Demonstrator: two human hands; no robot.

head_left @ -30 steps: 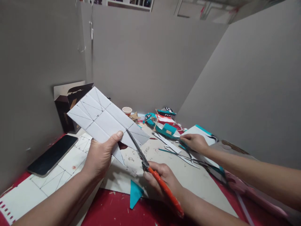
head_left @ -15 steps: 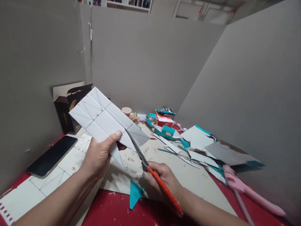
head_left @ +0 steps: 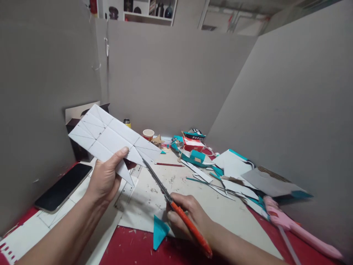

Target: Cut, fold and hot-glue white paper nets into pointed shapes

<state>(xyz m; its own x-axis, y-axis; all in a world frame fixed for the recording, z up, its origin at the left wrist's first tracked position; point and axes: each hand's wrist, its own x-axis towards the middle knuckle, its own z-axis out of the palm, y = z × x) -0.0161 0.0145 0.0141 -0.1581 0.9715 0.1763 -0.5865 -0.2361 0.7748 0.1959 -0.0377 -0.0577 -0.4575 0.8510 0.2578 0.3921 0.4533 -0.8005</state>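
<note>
The left hand (head_left: 103, 178) pinches the white card (head_left: 116, 136) above the table (head_left: 132, 243), long axis sloping down rightward; scissors (head_left: 166, 195), wrapped in the right hand (head_left: 191, 215), reach its lower edge from below right.

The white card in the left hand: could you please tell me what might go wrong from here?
1. The white card is held in the air by the left hand, so it may bend, and a cut could run crooked.
2. The scissors in the right hand point up toward the card with their tips near the left hand, so a slip might nick a finger.
</note>
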